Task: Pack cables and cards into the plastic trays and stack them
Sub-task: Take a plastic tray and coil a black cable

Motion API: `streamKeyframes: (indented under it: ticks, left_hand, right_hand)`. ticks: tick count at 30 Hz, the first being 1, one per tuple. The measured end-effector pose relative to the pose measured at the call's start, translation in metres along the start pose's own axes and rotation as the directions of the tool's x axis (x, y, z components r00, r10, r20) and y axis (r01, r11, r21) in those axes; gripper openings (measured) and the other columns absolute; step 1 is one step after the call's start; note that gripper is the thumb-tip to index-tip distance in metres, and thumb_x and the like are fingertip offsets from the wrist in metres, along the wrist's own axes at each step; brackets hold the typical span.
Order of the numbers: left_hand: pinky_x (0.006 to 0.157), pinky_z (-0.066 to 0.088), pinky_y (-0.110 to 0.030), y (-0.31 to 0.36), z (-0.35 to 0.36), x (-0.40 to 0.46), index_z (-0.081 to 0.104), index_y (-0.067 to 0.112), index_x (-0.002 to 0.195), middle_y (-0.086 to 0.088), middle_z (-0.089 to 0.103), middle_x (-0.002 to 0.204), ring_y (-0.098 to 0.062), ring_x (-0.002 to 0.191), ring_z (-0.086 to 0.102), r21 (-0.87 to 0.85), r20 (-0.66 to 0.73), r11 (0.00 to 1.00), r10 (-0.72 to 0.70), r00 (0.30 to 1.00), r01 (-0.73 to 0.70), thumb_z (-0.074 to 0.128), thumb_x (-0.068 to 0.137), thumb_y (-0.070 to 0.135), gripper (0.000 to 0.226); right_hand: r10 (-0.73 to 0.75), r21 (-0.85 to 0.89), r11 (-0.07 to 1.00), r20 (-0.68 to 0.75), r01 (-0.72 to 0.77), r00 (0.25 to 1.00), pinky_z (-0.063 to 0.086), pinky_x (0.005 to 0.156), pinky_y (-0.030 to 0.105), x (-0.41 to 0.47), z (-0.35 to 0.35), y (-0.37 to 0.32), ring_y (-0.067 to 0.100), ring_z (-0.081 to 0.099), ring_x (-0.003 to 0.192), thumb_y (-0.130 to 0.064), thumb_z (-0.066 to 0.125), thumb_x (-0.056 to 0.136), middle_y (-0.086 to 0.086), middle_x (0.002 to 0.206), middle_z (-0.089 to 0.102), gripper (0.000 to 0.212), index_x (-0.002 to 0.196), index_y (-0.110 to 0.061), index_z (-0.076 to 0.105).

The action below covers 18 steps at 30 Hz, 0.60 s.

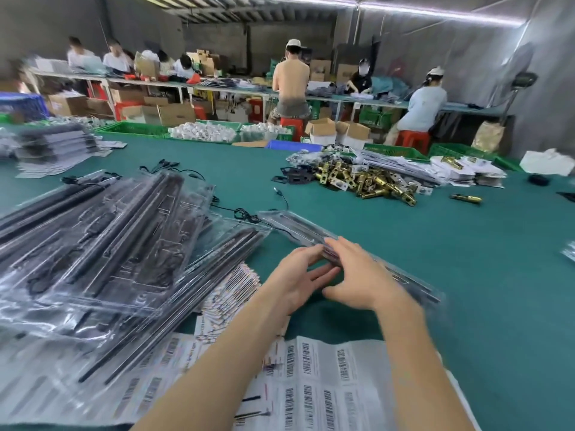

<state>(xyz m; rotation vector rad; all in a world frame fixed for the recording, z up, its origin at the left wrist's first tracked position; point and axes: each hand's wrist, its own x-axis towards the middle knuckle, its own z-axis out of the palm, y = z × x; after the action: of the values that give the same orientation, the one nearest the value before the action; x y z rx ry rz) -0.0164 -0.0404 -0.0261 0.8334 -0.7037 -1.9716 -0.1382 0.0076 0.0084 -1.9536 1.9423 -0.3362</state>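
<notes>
A long clear plastic tray (298, 227) lies tilted over the green table, running from upper left to lower right. My left hand (298, 276) holds its near edge from below with the thumb on top. My right hand (357, 273) curls over the tray's middle. A loose black cable (249, 213) trails on the table beyond the tray. A heap of packed clear trays (109, 244) with black parts fills the left side. Printed barcode cards (317, 381) lie under my forearms, with a fanned stack of cards (230, 293) beside the heap.
A pile of brass lock parts (370, 181) and bagged pieces sits on the table at the right. Grey flat stacks (56, 144) stand far left. Green crates (140, 129) line the table's far edge. People work at benches behind.
</notes>
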Motion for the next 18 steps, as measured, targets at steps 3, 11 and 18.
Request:
streamKeyframes:
  ticks: [3,11,18]
  left_hand:
    - [0.076,0.062,-0.032,0.008,-0.015,-0.002,0.061,0.008,0.110,-0.005,0.074,0.100,-0.019,0.084,0.075,0.423,0.030,0.901,0.088,0.996,-0.093,0.060,0.100,0.017,0.014]
    - [0.101,0.037,-0.034,0.037,-0.068,0.005,0.047,0.026,0.135,0.001,0.046,0.137,-0.022,0.127,0.039,0.882,0.310,-0.471,0.614,0.726,0.022,0.064,0.088,0.017,0.051]
    - [0.103,0.035,-0.053,0.060,-0.090,-0.003,0.047,0.030,0.123,0.000,0.052,0.132,-0.031,0.122,0.045,0.948,0.047,-0.286,0.565,0.824,0.142,0.054,0.089,0.002,0.045]
  right_hand:
    - [0.053,-0.046,0.997,-0.279,-0.069,0.959,0.029,0.119,0.045,0.008,0.021,0.005,0.017,0.031,0.148,-0.014,0.054,0.093,-0.010,0.161,0.034,0.066,0.152,-0.039,0.037]
    - [0.210,-0.004,0.973,-0.394,-0.230,0.895,0.041,0.113,0.045,0.007,0.023,0.040,0.017,0.041,0.142,-0.015,0.049,0.098,-0.020,0.154,0.043,0.058,0.142,-0.052,0.048]
    - [0.285,0.073,0.954,-0.519,-0.291,0.806,0.055,0.095,0.043,0.005,0.014,0.053,0.019,0.055,0.128,-0.017,0.050,0.100,-0.020,0.150,0.048,0.053,0.136,-0.054,0.053]
